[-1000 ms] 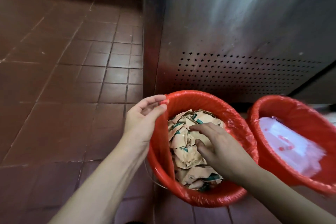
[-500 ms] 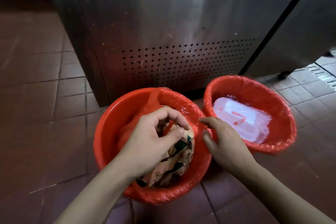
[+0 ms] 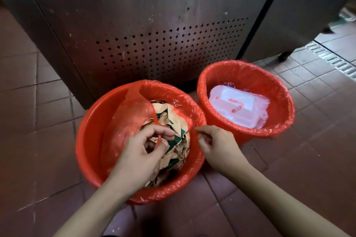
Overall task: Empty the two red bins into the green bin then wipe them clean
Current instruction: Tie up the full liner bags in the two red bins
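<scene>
Head view | left hand [image 3: 138, 152] pinches red liner [image 3: 127, 119] over crumpled paper [image 3: 173, 140] in near red bin [image 3: 86, 140] | right hand [image 3: 219, 146] curled at liner's rim edge, grip unclear | second red bin [image 3: 246, 75] just beside, on floor tiles [image 3: 308, 159]

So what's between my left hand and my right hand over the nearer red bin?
Head view: crumpled brown-and-green paper waste and the bin's red plastic liner lie between left hand and right hand.

Background: red-brown tile floor [image 3: 48, 140] w/ pale grout; spattered steel cabinet [image 3: 154, 15] w/ perforated vent panel [image 3: 169, 52]; 2nd steel unit on caster [image 3: 284, 56] at right; floor drain grate [image 3: 333, 59].
</scene>
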`<state>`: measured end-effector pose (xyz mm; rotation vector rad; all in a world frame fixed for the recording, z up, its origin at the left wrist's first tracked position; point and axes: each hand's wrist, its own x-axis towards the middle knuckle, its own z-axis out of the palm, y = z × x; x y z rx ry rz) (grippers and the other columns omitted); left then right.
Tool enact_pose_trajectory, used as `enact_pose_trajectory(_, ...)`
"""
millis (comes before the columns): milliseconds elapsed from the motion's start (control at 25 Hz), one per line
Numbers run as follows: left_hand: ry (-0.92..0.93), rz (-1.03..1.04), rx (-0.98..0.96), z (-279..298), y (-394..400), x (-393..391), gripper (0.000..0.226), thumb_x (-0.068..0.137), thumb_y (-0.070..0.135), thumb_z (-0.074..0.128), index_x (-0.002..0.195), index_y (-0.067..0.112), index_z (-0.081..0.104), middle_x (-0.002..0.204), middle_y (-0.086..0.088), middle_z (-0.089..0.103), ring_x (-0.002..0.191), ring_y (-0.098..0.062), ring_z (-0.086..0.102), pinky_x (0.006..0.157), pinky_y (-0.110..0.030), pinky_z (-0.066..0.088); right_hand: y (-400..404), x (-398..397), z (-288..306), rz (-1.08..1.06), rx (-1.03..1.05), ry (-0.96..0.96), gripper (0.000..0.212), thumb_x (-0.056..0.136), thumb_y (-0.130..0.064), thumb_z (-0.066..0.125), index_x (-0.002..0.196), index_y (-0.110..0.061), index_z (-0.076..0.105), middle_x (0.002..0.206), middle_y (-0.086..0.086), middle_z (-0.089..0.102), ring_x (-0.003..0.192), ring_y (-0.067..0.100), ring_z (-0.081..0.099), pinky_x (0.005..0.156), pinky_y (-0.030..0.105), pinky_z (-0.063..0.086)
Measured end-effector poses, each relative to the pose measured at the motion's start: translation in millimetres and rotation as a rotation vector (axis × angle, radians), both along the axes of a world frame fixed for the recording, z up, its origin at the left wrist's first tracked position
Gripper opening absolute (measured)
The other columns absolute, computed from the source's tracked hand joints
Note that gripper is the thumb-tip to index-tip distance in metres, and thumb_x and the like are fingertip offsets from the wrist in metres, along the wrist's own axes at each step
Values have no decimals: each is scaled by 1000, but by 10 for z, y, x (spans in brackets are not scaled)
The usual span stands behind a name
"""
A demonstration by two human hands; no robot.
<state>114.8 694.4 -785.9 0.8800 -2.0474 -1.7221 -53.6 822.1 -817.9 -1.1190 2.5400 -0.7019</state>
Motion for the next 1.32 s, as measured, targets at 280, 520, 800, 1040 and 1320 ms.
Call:
enact_pose_trajectory(280, 13, 14, -19, -27, -86, 122, 29, 94, 2, 65, 98, 30, 74, 104, 16, 74, 75, -27, 63, 69, -27, 55, 15, 50, -59, -178, -25, 59, 34, 98, -18, 58, 131, -14, 64, 113, 2, 62, 105, 19, 60, 96, 34, 49)
enact_pose_trajectory(520, 50, 38, -25, -42, -120, 84, 31, 93, -5, 63, 98, 23, 74, 102, 11, 75, 76, -4, 67, 71, -17, 52, -82, 253, -198, -108, -125, -94, 18, 88, -16, 61, 100, -13, 73, 91, 4, 71, 83, 22, 69, 82, 44, 56)
enact_pose_trajectory(800, 23, 104, -40, -4, -221, 302, 27, 94, -2, 63, 100, 21, 75, 103, 8, 76, 69, -5, 63, 70, -18, 53, -295, 22, -508, -367, -248, -479, 24, 99, -15, 48, 114, -24, 64, 92, -5, 67, 91, 21, 69, 82, 36, 55)
enact_pose_trajectory(1040, -1, 132, -53, 24, -240, 379, 26, 94, -1, 64, 100, 22, 75, 101, 8, 76, 64, -8, 61, 64, -14, 51, -614, 73, -745, -388, -181, -1003, 32, 105, -31, 44, 132, -33, 60, 90, -7, 67, 76, 7, 54, 66, 24, 42)
enact_pose_trajectory(1320, -33, 145, -70, 30, -258, 400, 29, 94, -1, 63, 100, 25, 75, 102, 9, 75, 67, -9, 63, 72, -20, 54, -694, 5, -850, -622, -371, -1237, 14, 103, -12, 52, 102, -13, 65, 45, -11, 49, 39, 4, 38, 44, 17, 41)
